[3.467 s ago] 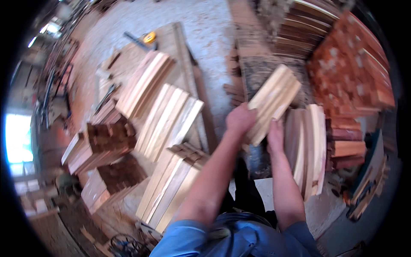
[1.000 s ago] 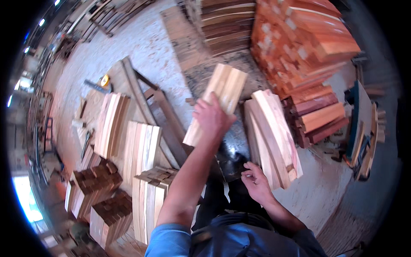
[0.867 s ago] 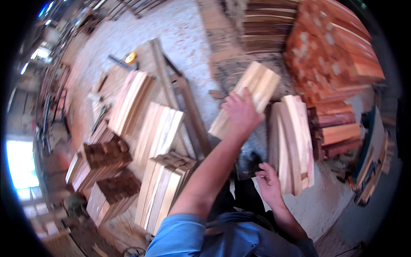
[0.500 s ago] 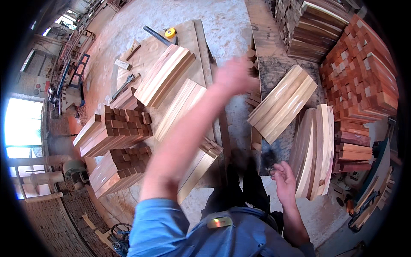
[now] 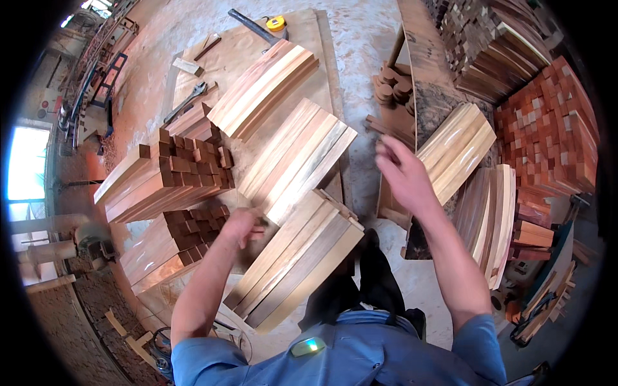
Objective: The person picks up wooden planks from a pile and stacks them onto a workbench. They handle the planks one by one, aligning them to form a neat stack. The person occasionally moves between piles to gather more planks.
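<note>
Woodworking workshop, stacked planks (image 5: 297, 154), wrench (image 5: 187, 103), yellow tape measure (image 5: 275, 24), dusty floor (image 5: 365, 45)

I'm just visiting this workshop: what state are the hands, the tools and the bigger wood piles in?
Left hand: loosely curled, nothing visible in it
Right hand: partly open, nothing visible in it
Nearest pale planks: stacked lengthwise
Pale planks beyond the right hand: stacked, lying slantwise
Wrench: lying down
Yellow tape measure: lying down
Reddish pile: stacked high, end faces showing

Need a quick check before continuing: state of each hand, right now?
Left hand: open, fingers loosely bent, no board seen in it, beside the nearest wood stack.
Right hand: open, fingers slightly curled, empty.
</note>
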Demonstrator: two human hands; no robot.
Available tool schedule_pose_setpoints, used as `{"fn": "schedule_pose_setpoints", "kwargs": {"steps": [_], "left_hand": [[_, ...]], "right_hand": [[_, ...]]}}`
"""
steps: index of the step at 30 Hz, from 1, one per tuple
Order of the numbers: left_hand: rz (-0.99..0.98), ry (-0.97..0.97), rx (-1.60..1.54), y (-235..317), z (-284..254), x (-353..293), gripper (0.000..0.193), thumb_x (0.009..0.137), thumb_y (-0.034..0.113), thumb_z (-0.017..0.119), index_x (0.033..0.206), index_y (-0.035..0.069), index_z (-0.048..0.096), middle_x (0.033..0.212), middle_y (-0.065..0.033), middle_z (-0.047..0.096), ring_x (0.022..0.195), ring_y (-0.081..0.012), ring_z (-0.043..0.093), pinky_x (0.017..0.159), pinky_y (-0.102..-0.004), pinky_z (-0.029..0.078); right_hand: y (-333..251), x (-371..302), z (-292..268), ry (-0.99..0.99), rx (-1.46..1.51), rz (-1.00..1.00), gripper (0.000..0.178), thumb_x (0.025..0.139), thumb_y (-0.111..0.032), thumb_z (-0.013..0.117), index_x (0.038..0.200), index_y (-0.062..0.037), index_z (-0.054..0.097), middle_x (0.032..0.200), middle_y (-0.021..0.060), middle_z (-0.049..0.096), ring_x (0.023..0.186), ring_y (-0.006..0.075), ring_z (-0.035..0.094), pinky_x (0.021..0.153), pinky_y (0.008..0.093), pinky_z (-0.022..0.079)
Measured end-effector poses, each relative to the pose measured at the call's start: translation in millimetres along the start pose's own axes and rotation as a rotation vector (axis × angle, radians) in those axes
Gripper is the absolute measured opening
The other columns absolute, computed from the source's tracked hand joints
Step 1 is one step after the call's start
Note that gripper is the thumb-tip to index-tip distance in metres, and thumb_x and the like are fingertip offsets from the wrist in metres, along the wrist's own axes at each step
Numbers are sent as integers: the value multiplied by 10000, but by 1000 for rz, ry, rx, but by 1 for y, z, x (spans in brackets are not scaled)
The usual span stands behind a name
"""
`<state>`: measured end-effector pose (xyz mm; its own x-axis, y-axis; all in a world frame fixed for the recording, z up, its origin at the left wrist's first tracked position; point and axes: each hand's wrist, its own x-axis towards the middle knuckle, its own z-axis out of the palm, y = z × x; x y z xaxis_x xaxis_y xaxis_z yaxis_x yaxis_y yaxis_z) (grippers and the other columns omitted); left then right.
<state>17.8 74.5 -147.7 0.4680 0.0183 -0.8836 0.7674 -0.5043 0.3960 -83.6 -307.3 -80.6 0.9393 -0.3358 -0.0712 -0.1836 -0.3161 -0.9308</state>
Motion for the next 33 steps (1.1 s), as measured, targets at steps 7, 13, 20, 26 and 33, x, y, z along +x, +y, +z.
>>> {"fn": "schedule_pose_setpoints", "kwargs": {"steps": [7,13,20,26,33], "left_hand": [[-65,-201,-380,-11,20,15,311,1042,212,455,1235,-24,513,1153,-223,633,1030,-340,657,862,-460,571],[-88,-179,-457,-13,26,22,333,1039,216,447,1255,-30,502,1193,-242,619,1055,-367,651,922,-496,536],[-112,-118,-504,-5,28,24,353,1023,192,465,1249,-80,475,1237,-281,560,1055,-402,623,919,-500,548],[-99,-143,-567,-6,29,33,306,1012,188,489,1165,-75,473,1154,-247,543,1001,-373,616,839,-437,598],[-58,-63,-505,14,42,23,396,987,167,552,1259,-97,441,1185,-214,524,1031,-323,606,824,-394,596]], "right_hand": [[52,111,72,-196,-634,-62,589,896,-299,646,1373,19,512,1375,250,537,1306,398,473,1105,449,382],[63,148,101,-296,-657,83,617,878,-338,651,1374,-10,488,1354,279,542,1275,431,501,1093,482,391],[71,170,112,-359,-616,193,649,938,-442,576,1458,-82,433,1317,340,549,1256,476,517,1077,490,415],[84,185,110,-402,-619,207,640,951,-475,542,1474,-118,452,1331,328,554,1239,468,544,1068,496,431],[93,187,93,-235,-552,235,684,918,-497,570,1456,-85,479,1350,295,563,1248,463,540,1067,492,429]]}}
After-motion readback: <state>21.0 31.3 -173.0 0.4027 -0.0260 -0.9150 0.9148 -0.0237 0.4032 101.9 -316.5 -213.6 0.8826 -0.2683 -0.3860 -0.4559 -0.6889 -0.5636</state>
